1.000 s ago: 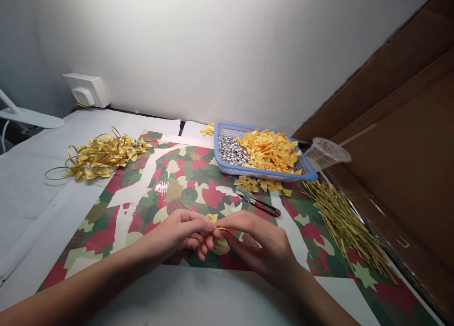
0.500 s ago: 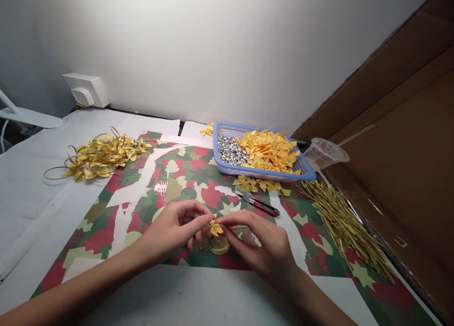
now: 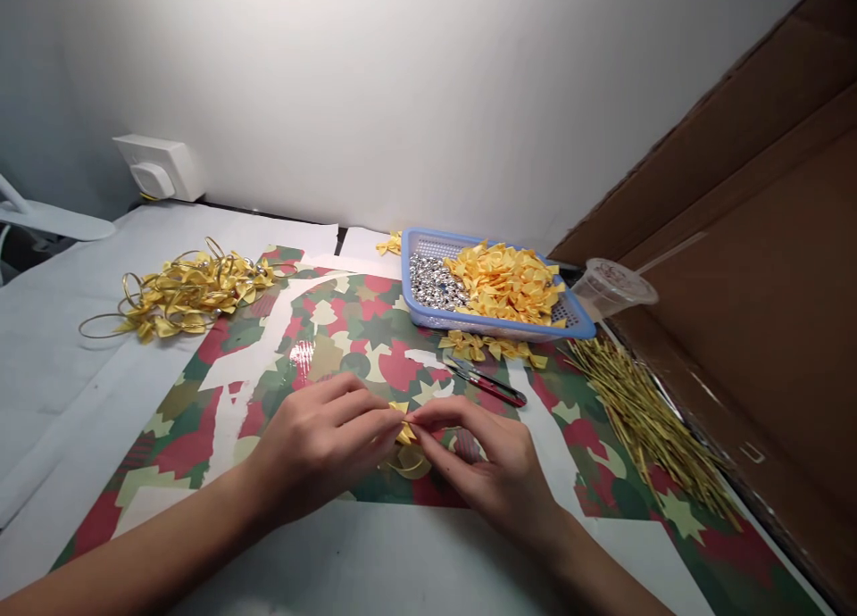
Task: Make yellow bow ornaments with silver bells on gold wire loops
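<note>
My left hand point(image 3: 321, 446) and my right hand point(image 3: 478, 451) meet over the camouflage-printed paper point(image 3: 314, 330). Their fingertips pinch a small yellow satin ribbon bow point(image 3: 403, 425) from either side. Under the bow hangs a loop of gold wire point(image 3: 406, 463), which seems joined to it, though my fingers hide the join. A pair of red-and-black snips point(image 3: 487, 385) lies beyond my right hand, apart from it.
A blue perforated tray point(image 3: 469, 323) holds silver beads point(image 3: 434, 281) and loose yellow bows point(image 3: 505, 284). Gold-wired bows point(image 3: 191, 295) lie heaped at left, gold twist ties point(image 3: 646, 428) at right. A plastic cup point(image 3: 612, 287) and cardboard box wall point(image 3: 736, 241) stand at right.
My fingers have closed in around the bow, and my left hand has turned flatter over it. The whole view has shifted slightly as my head moved.
</note>
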The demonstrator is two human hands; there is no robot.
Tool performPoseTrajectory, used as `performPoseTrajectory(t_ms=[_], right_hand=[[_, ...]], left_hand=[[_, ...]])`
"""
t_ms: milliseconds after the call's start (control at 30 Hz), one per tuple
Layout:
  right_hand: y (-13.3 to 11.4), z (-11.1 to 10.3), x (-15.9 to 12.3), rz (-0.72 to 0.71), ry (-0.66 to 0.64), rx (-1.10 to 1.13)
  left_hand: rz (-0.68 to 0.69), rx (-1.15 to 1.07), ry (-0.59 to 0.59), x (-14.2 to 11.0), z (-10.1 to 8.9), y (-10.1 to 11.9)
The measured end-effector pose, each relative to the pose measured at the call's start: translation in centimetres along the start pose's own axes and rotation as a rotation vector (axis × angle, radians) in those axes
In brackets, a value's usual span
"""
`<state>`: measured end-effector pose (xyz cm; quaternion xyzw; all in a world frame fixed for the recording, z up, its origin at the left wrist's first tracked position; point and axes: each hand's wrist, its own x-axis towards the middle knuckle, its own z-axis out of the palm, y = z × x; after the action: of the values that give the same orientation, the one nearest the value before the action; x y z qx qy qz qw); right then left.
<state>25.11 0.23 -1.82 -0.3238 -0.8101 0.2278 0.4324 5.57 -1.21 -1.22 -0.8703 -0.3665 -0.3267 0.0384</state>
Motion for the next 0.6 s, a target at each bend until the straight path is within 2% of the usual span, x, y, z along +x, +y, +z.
performPoseTrajectory(t_ms=[500,600], right_hand=[[0.29,-0.12,-0.09,0.013,-0.022,0.004],[0.37,-0.19,-0.09,0.030,-0.023,0.010]], left_hand=[[0.009,-0.066,-0.070,-0.36,0.23,-0.23],[0.019,-0.059,-0.050,-0.24,0.19,-0.18]])
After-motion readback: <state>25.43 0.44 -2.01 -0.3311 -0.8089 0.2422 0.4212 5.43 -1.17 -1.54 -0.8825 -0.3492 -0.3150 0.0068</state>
